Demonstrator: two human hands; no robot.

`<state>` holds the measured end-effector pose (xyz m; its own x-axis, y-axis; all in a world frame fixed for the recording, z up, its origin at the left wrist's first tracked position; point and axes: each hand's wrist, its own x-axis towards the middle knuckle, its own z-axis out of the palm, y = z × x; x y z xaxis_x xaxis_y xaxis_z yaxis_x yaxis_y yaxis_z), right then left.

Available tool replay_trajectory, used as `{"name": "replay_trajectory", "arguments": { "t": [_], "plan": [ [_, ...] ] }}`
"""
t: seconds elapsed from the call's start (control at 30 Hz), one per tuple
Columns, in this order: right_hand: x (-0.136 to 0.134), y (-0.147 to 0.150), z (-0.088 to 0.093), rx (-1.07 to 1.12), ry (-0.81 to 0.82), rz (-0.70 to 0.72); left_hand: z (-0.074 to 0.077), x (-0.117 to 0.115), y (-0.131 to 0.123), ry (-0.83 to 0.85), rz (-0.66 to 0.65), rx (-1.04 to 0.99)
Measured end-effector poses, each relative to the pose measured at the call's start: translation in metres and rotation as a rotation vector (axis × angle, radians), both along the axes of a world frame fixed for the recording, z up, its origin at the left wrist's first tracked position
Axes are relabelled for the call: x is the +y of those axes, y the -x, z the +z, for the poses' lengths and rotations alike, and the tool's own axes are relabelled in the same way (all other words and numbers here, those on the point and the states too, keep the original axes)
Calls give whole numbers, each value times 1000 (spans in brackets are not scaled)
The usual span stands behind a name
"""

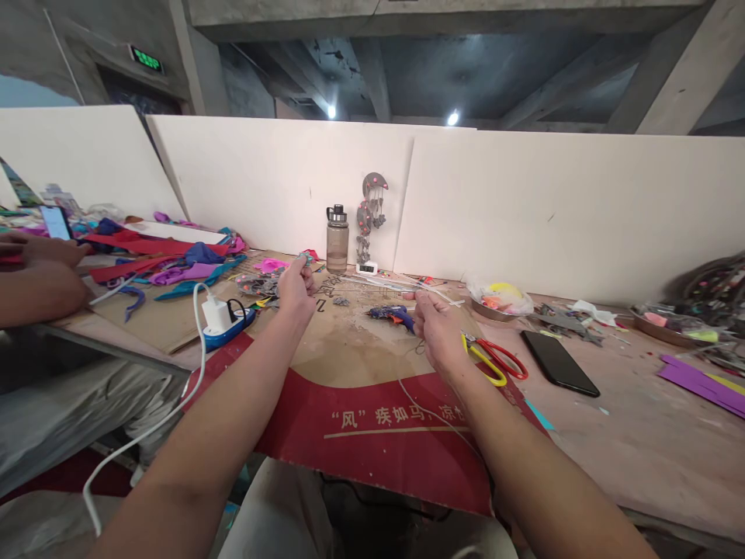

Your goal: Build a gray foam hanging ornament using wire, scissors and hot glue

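Note:
My left hand (296, 286) is raised over the cardboard, its fingers closed in a pinch on a small teal-grey piece (306, 257) too tiny to name. My right hand (435, 324) is also pinched, to the right of a blue glue gun (394, 315) lying on the board; whatever is between its fingertips is too small to make out. Beside my right wrist lie red-handled scissors or pliers (507, 359) and a yellow-handled pair (487, 365). A small grey piece (341, 301) rests between my hands. Grey decorated pieces (256, 285) lie just left of my left hand.
A water bottle (337, 242) and a grey moon-shaped hanging ornament (372, 206) stand behind. A phone (559, 362) lies at right, near a bowl (499, 309). At left are a power strip (230, 329), felt scraps (186, 272) and another person's arm (40, 283).

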<state>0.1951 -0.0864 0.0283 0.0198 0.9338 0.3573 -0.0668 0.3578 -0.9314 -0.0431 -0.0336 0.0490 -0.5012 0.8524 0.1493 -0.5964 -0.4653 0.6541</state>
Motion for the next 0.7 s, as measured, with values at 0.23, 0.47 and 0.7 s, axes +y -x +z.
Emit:
{"name": "replay_trajectory", "arguments": {
  "t": [0.23,0.47,0.7],
  "plan": [
    [-6,-5,16,319,-64,-69,1,1,10,42,-79,29],
    [3,-41,29,546,-168,-172,-3,4,10,92,40,174],
    [2,-56,38,540,-219,-134,-7,14,21,160,396,373]
  ]
}}
